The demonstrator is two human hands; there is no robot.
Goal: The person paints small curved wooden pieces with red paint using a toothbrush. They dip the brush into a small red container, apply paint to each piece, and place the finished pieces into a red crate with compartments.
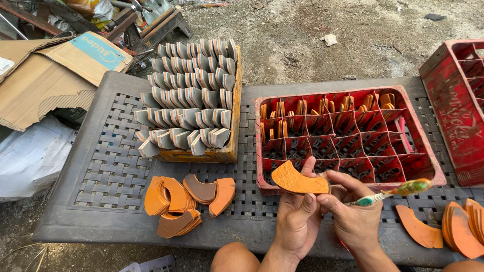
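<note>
- Curved orange piece (pixel 300 181): you hold it above the near edge of the red crate (pixel 428 160), broad face up; it looks like a thin, stiff slab of leather or rubber with a rough, glossy-smeared top, probably light and rigid enough to keep its arc.
- Left hand (pixel 297 221): your fingers are closed on the piece, thumb at the near edge, fingertips at the far edge. Judge this edge-to-edge pinch the sound hold, since the top face appears coated and likely tacky or slippery.
- Right hand (pixel 355 219): your fingers are wrapped around the handle of a toothbrush-like brush (pixel 398 192), whose greenish, loaded head points right, away from the piece; a fingertip also steadies the piece's right end.
- Crate compartments: the far rows hold similar orange pieces stood on edge; the near rows show none.
- Loose orange pieces (pixel 184 201): stacked flat on the dark woven-pattern table (pixel 106 171), left of your hands; more (pixel 461 226) lie to the right.
- Grey-edged pieces (pixel 189 95): packed in rows in a yellow box, well apart from your hands.
</note>
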